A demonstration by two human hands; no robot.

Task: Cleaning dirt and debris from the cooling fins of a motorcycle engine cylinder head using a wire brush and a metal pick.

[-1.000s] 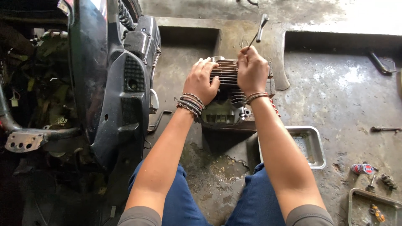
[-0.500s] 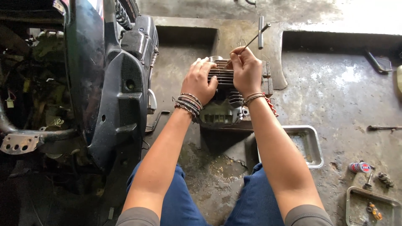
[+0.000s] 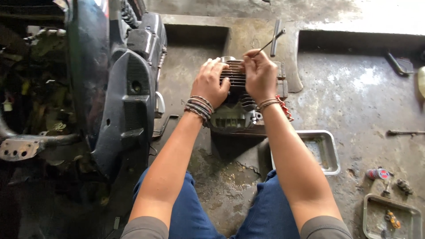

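Observation:
A finned grey engine cylinder block (image 3: 235, 113) sits on the concrete floor in front of my knees. My left hand (image 3: 211, 82) rests flat on its fins, gripping the left side; beaded bracelets circle the wrist. My right hand (image 3: 260, 75) is closed over the top right of the fins and pinches a thin metal tool (image 3: 271, 42) that points up and to the right. A red cord (image 3: 283, 107) hangs by that wrist.
A dark scooter body (image 3: 119, 88) with exposed frame fills the left. A metal tray (image 3: 325, 150) lies right of my right leg, a second tray (image 3: 389, 217) with small parts at the bottom right. Loose tools (image 3: 405, 132) lie on the right floor. A bar (image 3: 276, 37) lies beyond the block.
My right hand has shifted slightly left over the fins and the thin tool has tilted lower. My left hand stays on the block.

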